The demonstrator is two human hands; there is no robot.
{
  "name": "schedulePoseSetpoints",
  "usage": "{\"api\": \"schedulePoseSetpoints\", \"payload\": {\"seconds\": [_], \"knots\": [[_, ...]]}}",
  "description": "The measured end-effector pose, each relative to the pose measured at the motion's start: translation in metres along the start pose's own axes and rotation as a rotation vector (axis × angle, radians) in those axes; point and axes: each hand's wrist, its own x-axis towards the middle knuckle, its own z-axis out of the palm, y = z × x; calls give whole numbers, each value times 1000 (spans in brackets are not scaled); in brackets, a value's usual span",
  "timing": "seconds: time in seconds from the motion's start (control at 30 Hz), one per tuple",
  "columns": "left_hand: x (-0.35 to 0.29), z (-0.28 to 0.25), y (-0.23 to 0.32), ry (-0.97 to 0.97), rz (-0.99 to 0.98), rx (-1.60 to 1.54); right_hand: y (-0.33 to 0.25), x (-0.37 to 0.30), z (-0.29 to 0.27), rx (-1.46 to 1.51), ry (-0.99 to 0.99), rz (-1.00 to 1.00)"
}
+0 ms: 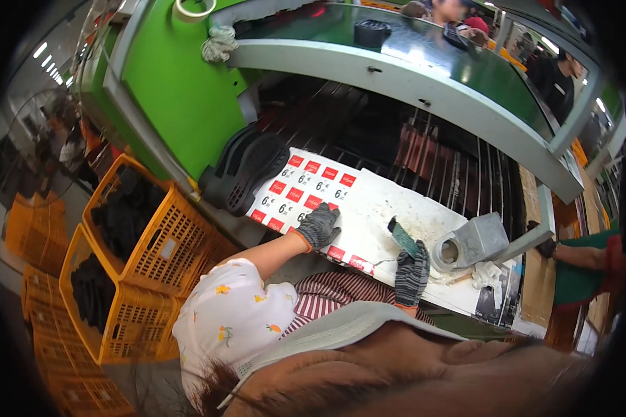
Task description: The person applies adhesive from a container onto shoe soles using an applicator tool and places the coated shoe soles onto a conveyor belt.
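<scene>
My left hand (318,227), in a grey knit glove, lies on the white board (375,198) with its fingers apart and nothing visible in it. My right hand (411,272), gloved the same way, grips a flat dark green strip (402,236) that tilts up over the board; its exact kind I cannot make out. Beside that hand a grey container (476,240) lies with its round mouth facing left. A crumpled white rag (488,275) sits right of it. At the board's far left, black shoe soles (247,167) stand stacked together.
Yellow crates (163,240) holding black pieces are stacked on my left. A green machine panel (167,83) rises behind them. Ahead, a pale metal rail (396,73) curves over dark rods, with a green belt (313,24) beyond. A co-worker's arm (580,255) reaches in from the right.
</scene>
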Motion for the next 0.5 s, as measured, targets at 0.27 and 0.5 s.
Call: {"api": "schedulePoseSetpoints", "payload": {"seconds": [0.27, 0.5], "knots": [[45, -55, 7, 607, 64, -400, 4, -1, -2, 1186, -59, 701], [114, -234, 34, 1456, 633, -72, 7, -8, 1, 1550, -28, 864]]}}
